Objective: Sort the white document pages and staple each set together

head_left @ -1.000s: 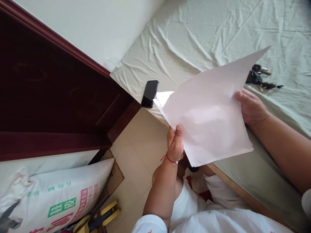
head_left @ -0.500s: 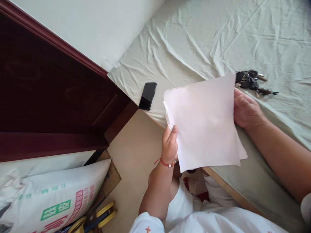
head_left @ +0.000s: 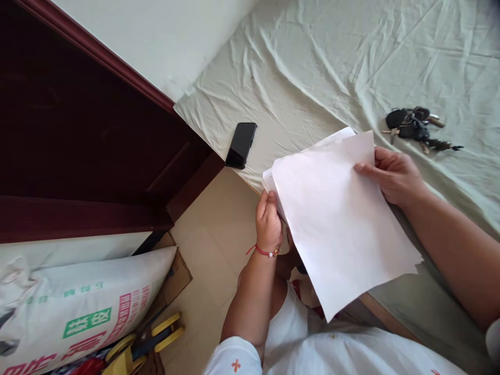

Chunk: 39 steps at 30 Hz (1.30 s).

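I hold a stack of white paper sheets over the edge of a bed. My left hand, with a red string bracelet at the wrist, grips the stack's left edge from below. My right hand pinches the upper right corner, thumb on top. The top sheet is slid askew from the ones under it, whose corners show at the upper left and lower right.
The bed is covered by a wrinkled pale green sheet. A black phone lies near its corner, a bunch of keys at the right. A dark red door stands left; a printed white sack and yellow-handled tool lie on the floor.
The sheets were fanned wide and raised; they have come together into a stack and dropped lower, uncovering the keys. My right thumb moved onto the top corner.
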Motion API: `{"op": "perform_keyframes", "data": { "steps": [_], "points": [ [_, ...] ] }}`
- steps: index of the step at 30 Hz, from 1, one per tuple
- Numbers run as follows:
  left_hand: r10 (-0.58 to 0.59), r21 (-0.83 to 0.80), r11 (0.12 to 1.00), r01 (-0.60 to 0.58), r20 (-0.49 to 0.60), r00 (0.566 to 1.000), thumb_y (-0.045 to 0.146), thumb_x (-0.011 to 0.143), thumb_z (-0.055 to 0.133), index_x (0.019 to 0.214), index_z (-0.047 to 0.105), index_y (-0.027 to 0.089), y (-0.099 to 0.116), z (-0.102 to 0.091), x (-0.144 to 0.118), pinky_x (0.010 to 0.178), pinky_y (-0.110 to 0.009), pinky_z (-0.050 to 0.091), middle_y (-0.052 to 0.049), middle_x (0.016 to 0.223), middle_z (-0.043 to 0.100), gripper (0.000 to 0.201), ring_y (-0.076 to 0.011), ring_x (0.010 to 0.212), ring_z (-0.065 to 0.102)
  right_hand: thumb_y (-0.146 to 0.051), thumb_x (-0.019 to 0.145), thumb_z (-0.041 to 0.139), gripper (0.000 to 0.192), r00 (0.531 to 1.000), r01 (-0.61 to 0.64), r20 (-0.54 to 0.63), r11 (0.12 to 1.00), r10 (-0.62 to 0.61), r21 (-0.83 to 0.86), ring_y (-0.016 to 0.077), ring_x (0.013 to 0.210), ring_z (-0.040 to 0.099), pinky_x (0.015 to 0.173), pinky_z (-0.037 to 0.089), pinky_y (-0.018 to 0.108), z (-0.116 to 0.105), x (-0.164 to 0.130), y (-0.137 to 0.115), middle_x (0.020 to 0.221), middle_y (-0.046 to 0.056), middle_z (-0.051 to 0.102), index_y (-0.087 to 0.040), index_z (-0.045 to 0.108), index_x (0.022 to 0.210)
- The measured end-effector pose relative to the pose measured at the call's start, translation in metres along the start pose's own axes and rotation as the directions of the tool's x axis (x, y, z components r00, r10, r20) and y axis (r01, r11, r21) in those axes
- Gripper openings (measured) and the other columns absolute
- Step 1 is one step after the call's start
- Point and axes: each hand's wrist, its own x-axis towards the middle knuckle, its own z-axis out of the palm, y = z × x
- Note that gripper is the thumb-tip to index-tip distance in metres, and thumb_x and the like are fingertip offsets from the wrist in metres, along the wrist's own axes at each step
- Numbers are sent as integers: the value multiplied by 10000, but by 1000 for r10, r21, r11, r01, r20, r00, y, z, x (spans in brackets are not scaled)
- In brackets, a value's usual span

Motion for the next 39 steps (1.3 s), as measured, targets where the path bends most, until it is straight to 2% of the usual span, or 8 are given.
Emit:
{"op": "perform_keyframes", "data": {
  "steps": [3, 6, 10, 18, 23, 26, 29, 39],
  "points": [
    [32, 14, 999, -33, 59, 998, 566, 920, 767, 1107, 776, 231, 0, 0, 0, 1119, -351, 528, -56, 1197, 798, 384, -230, 1220, 715, -468, 729, 980, 360, 989, 101, -102, 991, -109, -86, 116, 605, 686, 508, 589, 191, -1, 1, 3, 838, -3, 772, -248, 839, 977],
    [112, 28, 993, -114, 72, 991, 548, 953, 733, 1175, 735, 253, 4, 4, 1, 1115, -341, 524, -55, 1272, 767, 369, -223, 1254, 694, -502, 727, 976, 380, 976, 167, -115, 975, -184, -148, 93, 622, 653, 536, 568, 172, -1, 2, 4, 822, -14, 746, -239, 839, 963],
    [137, 45, 989, -138, 36, 990, 547, 999, 668, 1291, 663, 282, 4, 12, 1, 1111, -355, 525, -63, 1330, 735, 394, -220, 1267, 688, -531, 730, 968, 408, 981, 158, -77, 968, -176, -196, 90, 639, 644, 545, 553, 170, -1, 1, 3, 834, -10, 745, -235, 840, 980],
    [184, 13, 983, -184, 30, 983, 531, 983, 704, 1191, 687, 260, 6, 19, 2, 1025, -325, 555, -52, 1191, 760, 343, -197, 1137, 716, -521, 720, 975, 407, 983, 143, -91, 976, -159, -167, 108, 661, 651, 549, 548, 191, 1, -1, 3, 836, -9, 738, -245, 829, 982],
    [211, 9, 977, -212, 64, 975, 529, 992, 692, 1132, 719, 246, 7, 17, 5, 1045, -314, 541, -45, 1135, 764, 316, -191, 1141, 706, -505, 715, 982, 397, 976, 178, -100, 973, -194, -146, 112, 683, 652, 575, 554, 203, 3, 0, 3, 851, -7, 736, -236, 809, 951],
    [197, -16, 980, -196, 100, 975, 530, 977, 713, 1072, 717, 236, 9, 17, 5, 1034, -314, 546, -41, 1080, 766, 309, -193, 1126, 708, -490, 663, 1014, 432, 959, 224, -151, 968, -239, -110, 98, 665, 636, 569, 534, 191, 5, 2, 2, 831, -11, 733, -226, 781, 913],
    [172, -73, 984, -164, 114, 978, 525, 940, 756, 1095, 722, 250, 12, 20, 6, 1003, -318, 561, -38, 1123, 775, 318, -195, 1100, 720, -476, 622, 1035, 453, 951, 239, -182, 968, -250, -81, 87, 635, 611, 552, 506, 181, 5, 4, 1, 787, -15, 717, -211, 744, 847],
    [192, -73, 980, -185, 91, 977, 556, 928, 758, 1210, 713, 311, 15, 17, 11, 1102, -367, 531, -34, 1252, 779, 377, -234, 1239, 714, -371, 566, 1037, 417, 985, 161, -64, 987, -159, 21, 128, 667, 632, 598, 560, 242, 7, 3, -1, 789, -18, 700, -218, 713, 780]
  ]
}}
